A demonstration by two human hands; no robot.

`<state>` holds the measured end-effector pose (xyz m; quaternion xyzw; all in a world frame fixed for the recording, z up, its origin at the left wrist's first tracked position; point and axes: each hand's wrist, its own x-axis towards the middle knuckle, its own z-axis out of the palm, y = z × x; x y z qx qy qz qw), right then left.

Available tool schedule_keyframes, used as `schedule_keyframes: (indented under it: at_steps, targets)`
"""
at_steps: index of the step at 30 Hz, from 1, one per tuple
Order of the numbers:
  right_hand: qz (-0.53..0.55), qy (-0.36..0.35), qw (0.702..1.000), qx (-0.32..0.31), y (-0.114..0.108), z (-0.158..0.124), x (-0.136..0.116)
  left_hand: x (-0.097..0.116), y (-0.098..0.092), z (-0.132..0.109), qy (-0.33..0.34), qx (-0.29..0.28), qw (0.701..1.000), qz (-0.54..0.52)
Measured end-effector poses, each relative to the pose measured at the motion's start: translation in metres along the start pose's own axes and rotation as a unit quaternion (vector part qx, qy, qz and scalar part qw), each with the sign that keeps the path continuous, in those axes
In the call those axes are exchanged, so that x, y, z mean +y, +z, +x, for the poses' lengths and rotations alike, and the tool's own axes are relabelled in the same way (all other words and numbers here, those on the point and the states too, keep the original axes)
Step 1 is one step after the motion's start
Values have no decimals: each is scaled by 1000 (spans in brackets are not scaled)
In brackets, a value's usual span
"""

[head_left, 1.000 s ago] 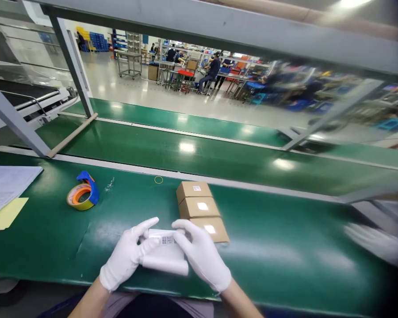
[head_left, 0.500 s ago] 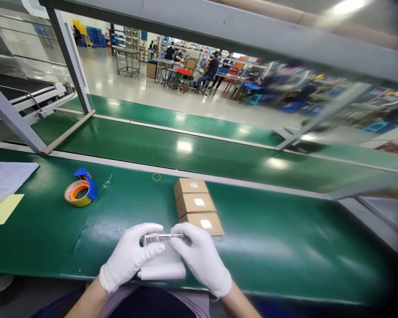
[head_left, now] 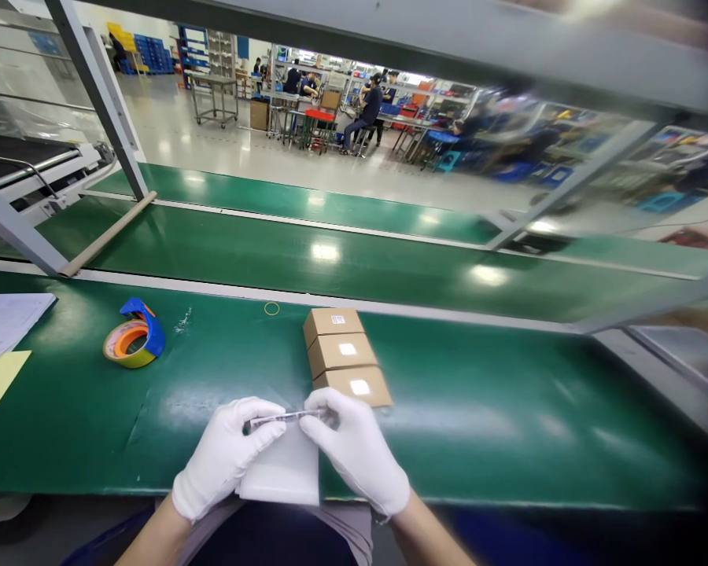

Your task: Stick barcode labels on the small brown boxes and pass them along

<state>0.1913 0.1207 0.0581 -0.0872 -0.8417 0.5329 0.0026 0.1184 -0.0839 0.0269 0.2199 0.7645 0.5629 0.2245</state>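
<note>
A thin labelled item (head_left: pixel 292 416) is held edge-up between my two white-gloved hands. My left hand (head_left: pixel 230 452) pinches its left end between thumb and fingers. At the right end, my right hand (head_left: pixel 354 448) grips it the same way. White sheet-like material (head_left: pixel 283 465) hangs or lies below the item, reaching the bench's front edge; how it joins the item cannot be made out. Just beyond my right hand, three brown cardboard boxes (head_left: pixel 343 351) stand in a row, each with a white label on top.
On the green bench (head_left: pixel 477 409), a tape roll with a blue dispenser (head_left: pixel 135 338) sits left, near papers (head_left: pixel 9 322) and a yellow sheet (head_left: pixel 0 380). A yellow rubber band (head_left: pixel 271 309) lies behind. Grey frame posts (head_left: pixel 97 94) rise beyond. People work in the background.
The item has tilted, so its label face shows less. The white material below has gone from a curled edge to a flatter sheet. The camera view has shifted slightly.
</note>
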Motion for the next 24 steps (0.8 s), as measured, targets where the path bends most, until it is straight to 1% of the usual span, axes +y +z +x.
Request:
schedule_keyframes:
  at_steps: [2, 5, 8, 11, 14, 16, 18, 21, 24]
  targets:
    - [-23, -23, 999, 31, 0, -2, 2, -2, 0, 1, -11, -3, 1000, -12]
    - [-82, -104, 988, 83, -3, -4, 3, -4, -1, 3, -24, 4, 999, -21]
    - [-133, -166, 972, 103, -6, -6, 4, -4, -1, 4, -31, 5, 999, -9]
    - [-152, -186, 965, 103, -6, -6, 6, -2, -1, 4, -34, -2, 999, -1]
    - [-159, -191, 964, 95, -6, -6, 7, 1, 1, 4, -36, -5, 999, 3]
    - [-173, -191, 962, 95, -6, -7, 8, -1, 1, 4, -36, -9, 999, 4]
    - [-199, -193, 955, 101, -5, -9, 10, -10, 2, 5, -44, -10, 999, 2]
    - [-251, -219, 935, 121, 1, -12, 17, -32, 4, 10, -72, 4, 997, 3]
    - [-268, -284, 903, 181, 10, -12, 27, -50, 4, 18, -93, 25, 995, 38]
